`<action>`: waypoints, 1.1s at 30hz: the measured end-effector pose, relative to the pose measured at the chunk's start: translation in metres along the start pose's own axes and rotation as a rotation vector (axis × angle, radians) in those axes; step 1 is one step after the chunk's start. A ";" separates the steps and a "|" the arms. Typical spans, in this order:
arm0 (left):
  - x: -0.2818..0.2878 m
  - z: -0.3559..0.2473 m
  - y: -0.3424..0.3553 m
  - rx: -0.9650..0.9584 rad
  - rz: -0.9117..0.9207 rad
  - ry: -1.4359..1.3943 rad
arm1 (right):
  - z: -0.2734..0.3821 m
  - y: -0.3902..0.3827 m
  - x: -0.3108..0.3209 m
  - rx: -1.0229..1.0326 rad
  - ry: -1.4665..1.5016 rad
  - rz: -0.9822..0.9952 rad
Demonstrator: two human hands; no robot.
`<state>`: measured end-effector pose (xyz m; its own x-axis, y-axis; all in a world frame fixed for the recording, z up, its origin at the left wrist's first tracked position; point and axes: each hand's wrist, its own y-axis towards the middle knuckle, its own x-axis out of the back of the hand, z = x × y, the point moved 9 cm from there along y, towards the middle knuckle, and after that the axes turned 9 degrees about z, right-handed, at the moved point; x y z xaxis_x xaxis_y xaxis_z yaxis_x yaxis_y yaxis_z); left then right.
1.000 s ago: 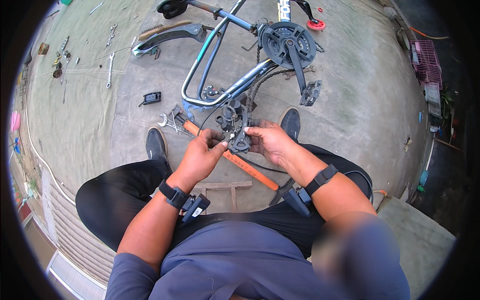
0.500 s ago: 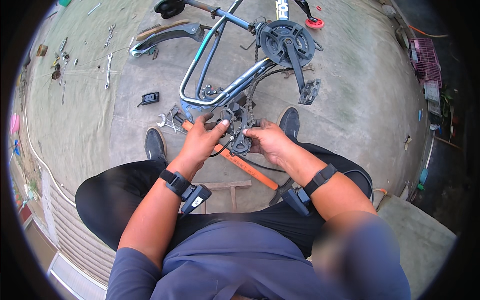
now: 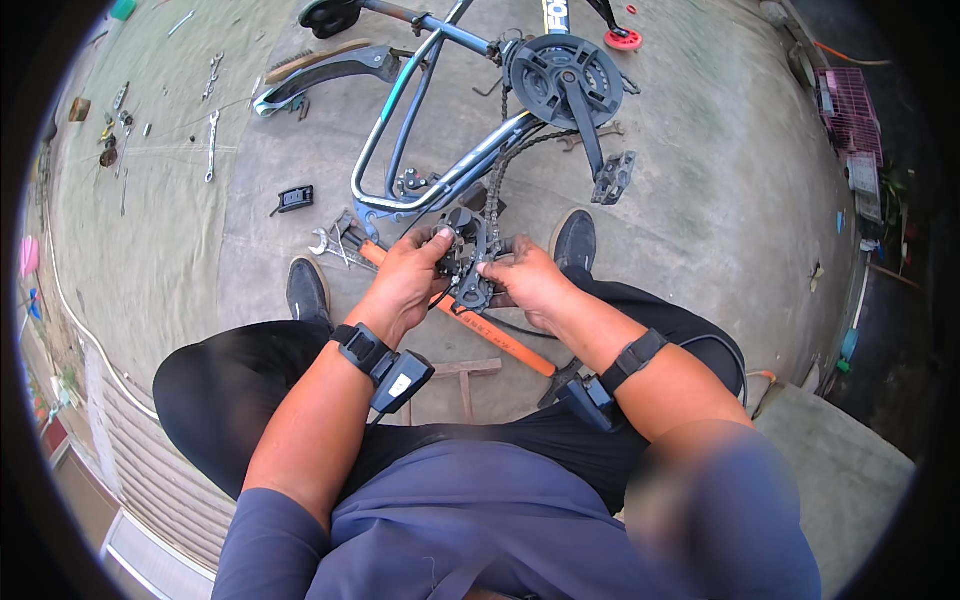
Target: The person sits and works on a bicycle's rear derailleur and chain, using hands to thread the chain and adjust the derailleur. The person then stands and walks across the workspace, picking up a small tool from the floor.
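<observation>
Between my two hands is a black rear derailleur (image 3: 474,285) with a bicycle chain (image 3: 493,205) running through it. My left hand (image 3: 412,272) grips its upper body, thumb on top. On the cage's other side, my right hand (image 3: 523,279) pinches it with thumb and fingers; some fingertips are hidden behind it. The chain leads up to the crankset (image 3: 566,82) of a blue and silver bicycle frame (image 3: 392,130) lying on the ground. A black cable loops below the derailleur. Under my hands lies an orange-handled tool (image 3: 500,338).
Left of the frame lie a black pedal-like part (image 3: 293,200), a wrench (image 3: 212,146) and a long-handled brush (image 3: 318,60). Wrenches (image 3: 328,245) rest near my left shoe (image 3: 308,290). A pedal (image 3: 614,178) juts out right of the frame. A pink wire cage (image 3: 850,115) stands far right.
My left hand has closed in on the derailleur's upper body, its fingers less spread. The derailleur has tilted slightly, and the whole view has shifted a little.
</observation>
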<state>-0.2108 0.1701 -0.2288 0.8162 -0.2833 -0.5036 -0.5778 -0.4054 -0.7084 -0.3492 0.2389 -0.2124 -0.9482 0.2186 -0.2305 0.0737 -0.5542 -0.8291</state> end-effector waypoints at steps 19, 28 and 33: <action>0.015 -0.017 -0.015 -0.019 -0.079 0.015 | -0.020 -0.002 0.010 -0.185 0.008 0.094; 0.028 -0.021 -0.015 -0.075 -0.025 -0.002 | -0.035 -0.008 0.001 -0.337 -0.092 0.202; 0.032 -0.023 -0.020 -0.063 -0.038 0.032 | -0.040 -0.013 -0.009 -0.402 -0.202 0.298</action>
<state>-0.1728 0.1490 -0.2189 0.8377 -0.2939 -0.4603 -0.5460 -0.4699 -0.6935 -0.3295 0.2766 -0.2198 -0.9057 -0.0817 -0.4159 0.4236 -0.2091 -0.8814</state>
